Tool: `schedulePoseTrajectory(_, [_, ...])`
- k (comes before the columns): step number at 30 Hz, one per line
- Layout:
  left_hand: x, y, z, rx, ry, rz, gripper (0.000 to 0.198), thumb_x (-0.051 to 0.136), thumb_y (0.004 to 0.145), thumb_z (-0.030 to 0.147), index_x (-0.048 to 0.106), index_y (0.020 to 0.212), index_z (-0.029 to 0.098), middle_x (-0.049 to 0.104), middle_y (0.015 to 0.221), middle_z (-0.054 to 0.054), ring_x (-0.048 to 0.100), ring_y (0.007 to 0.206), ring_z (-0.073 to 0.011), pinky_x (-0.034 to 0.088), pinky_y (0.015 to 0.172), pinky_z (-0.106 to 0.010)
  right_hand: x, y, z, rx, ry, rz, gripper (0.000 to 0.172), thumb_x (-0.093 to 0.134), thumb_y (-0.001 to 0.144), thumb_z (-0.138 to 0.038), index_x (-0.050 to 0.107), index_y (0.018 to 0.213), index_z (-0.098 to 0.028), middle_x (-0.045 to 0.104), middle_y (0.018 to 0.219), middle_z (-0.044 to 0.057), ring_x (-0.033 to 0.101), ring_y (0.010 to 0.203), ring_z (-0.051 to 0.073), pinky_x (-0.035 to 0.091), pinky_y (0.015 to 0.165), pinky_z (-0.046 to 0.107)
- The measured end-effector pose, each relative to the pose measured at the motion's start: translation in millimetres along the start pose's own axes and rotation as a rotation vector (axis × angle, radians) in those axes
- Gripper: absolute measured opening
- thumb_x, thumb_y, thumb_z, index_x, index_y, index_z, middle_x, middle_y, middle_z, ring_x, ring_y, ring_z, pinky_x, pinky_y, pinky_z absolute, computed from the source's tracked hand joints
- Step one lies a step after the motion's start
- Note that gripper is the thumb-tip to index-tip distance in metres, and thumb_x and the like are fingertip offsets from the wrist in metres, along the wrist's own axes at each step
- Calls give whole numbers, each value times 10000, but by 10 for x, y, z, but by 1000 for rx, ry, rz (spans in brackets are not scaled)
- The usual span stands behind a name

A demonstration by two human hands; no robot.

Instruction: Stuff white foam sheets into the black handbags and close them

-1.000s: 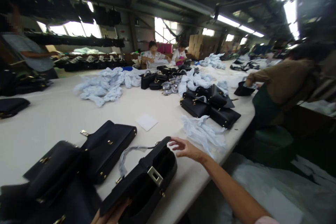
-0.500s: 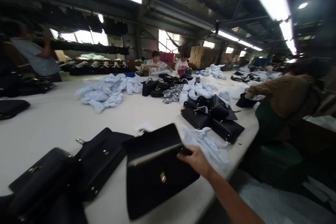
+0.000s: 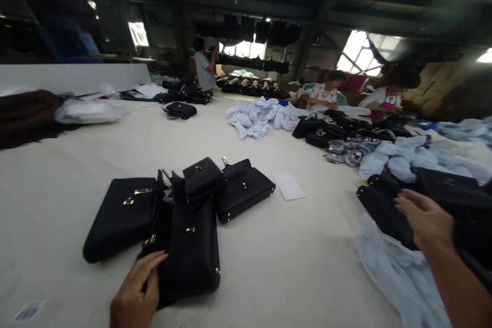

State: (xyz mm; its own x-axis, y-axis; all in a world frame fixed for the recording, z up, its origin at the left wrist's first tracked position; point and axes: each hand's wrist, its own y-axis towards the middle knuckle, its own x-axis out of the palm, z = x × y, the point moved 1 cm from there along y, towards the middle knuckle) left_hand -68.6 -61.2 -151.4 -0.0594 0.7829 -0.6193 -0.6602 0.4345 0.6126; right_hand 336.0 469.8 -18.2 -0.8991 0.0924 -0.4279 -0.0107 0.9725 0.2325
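My left hand (image 3: 135,291) rests on the near edge of a black handbag (image 3: 190,248) lying flat on the white table (image 3: 69,174), fingers curled against its side. Beside it lie a flat black bag (image 3: 121,215) and further black bags (image 3: 240,189) with gold clasps. My right hand (image 3: 425,220) hovers at the right with fingers spread, touching a pile of black bags (image 3: 446,200). Light blue wrapping paper (image 3: 400,271) lies under that hand.
A white card (image 3: 289,186) lies mid-table. Heaps of blue paper (image 3: 261,115), more black bags (image 3: 334,128) and silver fittings (image 3: 348,151) sit further back. Seated people (image 3: 326,93) work at the far side; a person (image 3: 203,69) stands behind. A lone bag (image 3: 180,109) lies far left.
The view has swung left. My right hand let go of the black bag it lifted and went to the pile at the right. My left hand now lies on a bag on the table.
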Motion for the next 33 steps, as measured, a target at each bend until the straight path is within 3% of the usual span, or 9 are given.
schedulePoseTrajectory(4, [74, 13, 87, 34, 84, -44, 255, 432, 920, 248, 658, 1037, 244, 674, 1096, -29, 654, 976, -196, 523, 897, -345, 1310, -959, -315, -132, 75, -550, 461, 632, 742, -463, 648, 1073, -142, 699, 1053, 145, 689, 921, 295, 571, 849, 480])
schedulePoseTrajectory(6, [122, -8, 75, 32, 49, -80, 257, 422, 921, 221, 662, 1011, 233, 678, 1076, -34, 656, 976, -192, 537, 887, -343, 1882, -1407, -564, -339, 4, -675, 378, 545, 821, -414, 662, 1052, -138, 705, 1028, 136, 693, 884, 256, 587, 793, 428])
schedulePoseTrajectory(8, [177, -48, 35, 18, 5, -108, 266, 408, 918, 194, 666, 979, 220, 683, 1043, -42, 656, 977, -192, 547, 887, -348, 2367, -1686, -809, -444, -12, -696, 356, 539, 847, -379, 657, 1096, -153, 652, 1181, 133, 634, 1059, 248, 538, 911, 405])
schedulePoseTrajectory(12, [251, -108, -25, -8, -9, -103, 292, 395, 907, 169, 674, 988, 206, 681, 1031, -61, 649, 995, -214, 553, 896, -394, 3122, -1783, -1215, -632, -123, -752, 496, 583, 865, -369, 534, 1322, -182, 413, 1477, 110, 319, 1388, 257, 230, 1163, 440])
schedulePoseTrajectory(16, [246, -93, -25, 3, -20, -87, 290, 402, 901, 164, 683, 964, 200, 687, 1004, -62, 660, 968, -217, 565, 872, -395, 3578, -1668, -1393, -731, -321, -984, 532, 607, 836, -530, 610, 1249, -193, 569, 1334, 122, 408, 1321, 319, 134, 1141, 546])
schedulePoseTrajectory(19, [214, -72, -31, 30, -27, -46, 282, 416, 889, 155, 692, 925, 195, 698, 965, -58, 677, 922, -209, 578, 840, -370, 3652, -1644, -1362, -759, -453, -1103, 586, 575, 798, -655, 705, 1088, -162, 648, 1189, 152, 528, 1183, 344, 141, 1115, 569])
schedulePoseTrajectory(23, [187, -67, -21, 29, -32, -34, 280, 418, 884, 158, 695, 904, 189, 706, 950, -57, 686, 896, -208, 579, 824, -359, 3400, -1673, -1161, -774, -552, -1155, 673, 566, 732, -746, 731, 971, -138, 650, 1117, 173, 530, 1145, 354, 175, 1103, 528])
schedulePoseTrajectory(29, [178, -39, 12, -63, -51, -107, 281, 400, 888, 188, 680, 914, 184, 692, 970, -68, 670, 916, -212, 554, 853, -369, 2507, -1611, -762, -672, -561, -1159, 549, 674, 682, -672, 661, 932, -183, 669, 933, 83, 605, 899, 253, 420, 876, 360])
schedulePoseTrajectory(33, [80, 86, 222, -24, 32, -103, 274, 415, 903, 234, 682, 919, 174, 663, 1033, -98, 634, 962, -262, 528, 886, -458, 1788, -1668, -656, -603, -516, -1060, 350, 708, 735, -516, 592, 854, -208, 635, 788, 1, 578, 734, 181, 414, 675, 277])
